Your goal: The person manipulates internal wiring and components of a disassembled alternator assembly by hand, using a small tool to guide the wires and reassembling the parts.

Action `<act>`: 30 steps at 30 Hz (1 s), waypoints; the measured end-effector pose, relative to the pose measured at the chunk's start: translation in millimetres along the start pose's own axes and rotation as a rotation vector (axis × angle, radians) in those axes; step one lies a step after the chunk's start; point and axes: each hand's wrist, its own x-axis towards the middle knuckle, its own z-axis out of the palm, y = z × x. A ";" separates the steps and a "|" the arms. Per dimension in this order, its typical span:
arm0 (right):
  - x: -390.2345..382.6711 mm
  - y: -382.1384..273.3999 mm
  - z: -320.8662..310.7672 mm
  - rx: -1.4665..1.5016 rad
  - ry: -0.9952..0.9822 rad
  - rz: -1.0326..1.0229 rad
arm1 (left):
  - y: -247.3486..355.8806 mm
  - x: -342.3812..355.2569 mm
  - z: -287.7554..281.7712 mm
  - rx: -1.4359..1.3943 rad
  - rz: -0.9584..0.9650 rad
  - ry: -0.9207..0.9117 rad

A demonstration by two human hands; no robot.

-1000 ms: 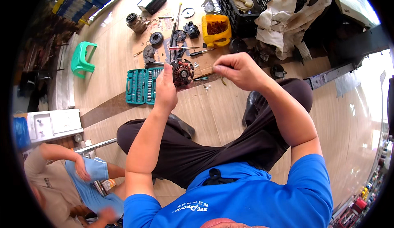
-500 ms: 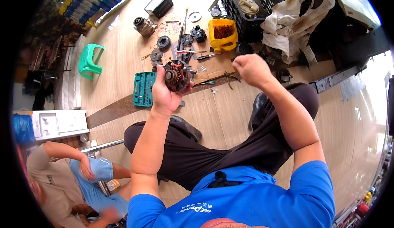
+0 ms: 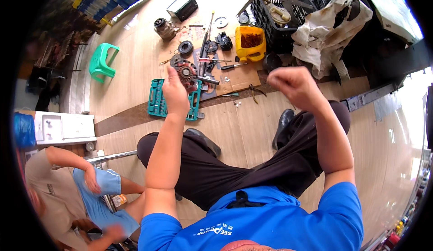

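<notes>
In front of the knees: left hand (image 3: 176, 99), thumb upright, clamped on one round metal part (image 3: 186, 72), which carries reddish-brown segments about a pale central hub; the part sits at the hand's upper end, fingers mostly hidden behind it. Well to the right of that hand, level with the part: right hand (image 3: 295, 86), fingers curled together, blurred, raised; whether anything is pinched within cannot be told.

Behind the left hand and showing on both sides of it: one teal tool case (image 3: 157, 104), opened out, small fittings in rows. Between the two hands, on the floor: one pair of pliers (image 3: 255, 93), handles spread; one green-handled tool (image 3: 231, 95), lying just left of the pliers.

Beyond the left hand: one sheet of cardboard (image 3: 246, 80), bearing a dark-handled screwdriver (image 3: 233, 66), a black ring-shaped piece (image 3: 185, 48) and assorted dark parts. Beyond the right hand, slightly left: one yellow container (image 3: 250, 54), cut open, rust-brown pieces inside.

Farther beyond the left hand: one metal housing (image 3: 165, 29), grey, pulley-like end up. Farther beyond the right hand: one black plastic crate (image 3: 263, 23), filled; beside it, one stained white cloth (image 3: 322, 34).
</notes>
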 end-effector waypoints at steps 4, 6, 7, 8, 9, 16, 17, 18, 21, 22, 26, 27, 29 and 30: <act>-54.8 -33.5 6.2 -0.107 -0.172 0.060 | 3.5 19.9 -28.6 -0.410 -0.141 0.067; -92.2 -40.6 4.6 -0.082 -0.162 0.160 | 6.9 20.2 -32.1 -0.528 -0.219 0.046; -110.6 -43.6 -1.2 -0.105 -0.131 0.239 | 8.8 16.4 -28.9 -0.573 -0.268 0.006; -130.2 -46.2 -6.6 -0.099 -0.033 0.326 | 10.1 12.1 -24.3 -0.622 -0.318 -0.038; -149.8 -46.8 -14.3 -0.165 0.015 0.402 | 11.0 6.4 -23.8 -0.653 -0.345 -0.075; -246.5 -19.9 -37.0 -0.381 0.250 0.609 | 20.5 -40.1 12.4 -0.704 -0.402 -0.335; -252.4 -18.7 -37.0 -0.394 0.265 0.572 | 18.9 -37.7 14.4 -0.706 -0.392 -0.340; -255.0 -16.9 -36.8 -0.401 0.271 0.526 | 17.1 -32.6 11.4 -0.707 -0.373 -0.332; -286.2 0.9 -46.7 -0.482 0.224 0.564 | 26.3 -25.7 8.0 -0.646 -0.348 -0.387; -300.3 7.9 -51.0 -0.531 0.194 0.653 | 27.8 -25.2 6.2 -0.622 -0.346 -0.415; -369.8 46.8 -73.4 -0.601 0.065 1.108 | 27.3 -30.1 -1.2 -0.549 -0.394 -0.651; -404.3 61.2 -79.3 -0.660 -0.132 1.133 | 27.1 -32.8 -3.7 -0.519 -0.410 -0.693; -467.2 84.2 -94.8 -0.763 -0.511 1.172 | 27.3 -35.6 0.3 -0.515 -0.426 -0.716; -464.0 86.6 -109.8 -0.769 -0.560 1.271 | 26.8 -36.2 2.0 -0.501 -0.429 -0.698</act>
